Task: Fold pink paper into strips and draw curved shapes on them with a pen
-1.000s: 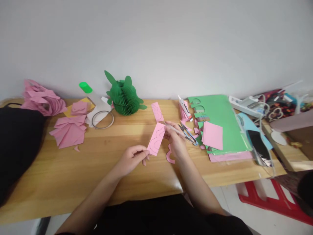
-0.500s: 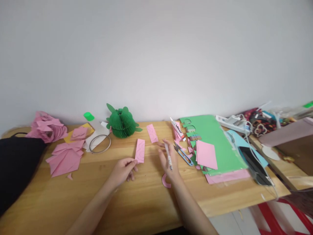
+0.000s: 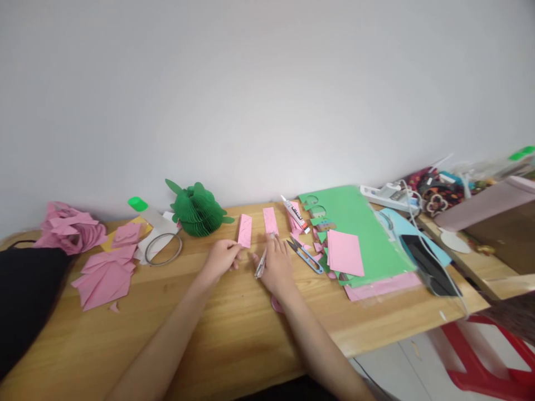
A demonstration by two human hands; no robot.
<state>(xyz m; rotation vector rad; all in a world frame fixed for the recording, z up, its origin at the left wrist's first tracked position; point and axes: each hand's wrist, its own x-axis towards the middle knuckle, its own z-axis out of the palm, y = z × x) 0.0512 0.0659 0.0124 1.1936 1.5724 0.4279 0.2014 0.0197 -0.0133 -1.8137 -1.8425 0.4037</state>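
My left hand [image 3: 222,257] pinches the lower end of a pink paper strip [image 3: 245,229] with a curved line on it. In my right hand [image 3: 276,263], turned palm down, a slim whitish pen [image 3: 261,264] lies under the thumb side. Those fingertips reach the lower end of a second pink strip [image 3: 271,220] and partly cover it. Just right of this hand lie small blue-handled thread snips [image 3: 307,257] and a tube of glue [image 3: 296,214]. A curved pink scrap [image 3: 276,304] shows partly beneath my right wrist.
A green honeycomb paper ball [image 3: 198,210] stands near the wall, beside a metal ring [image 3: 164,249]. Folded pink paper [image 3: 104,277] lies at left. Pink cards [image 3: 346,253] rest on a green sheet [image 3: 371,239] at right, with a phone [image 3: 426,264] and power strip [image 3: 387,197] beyond.
My right hand has turned palm down and moved left and forward onto the second strip, pen still in it. My left hand has moved slightly forward with its strip. The view has shifted a little.
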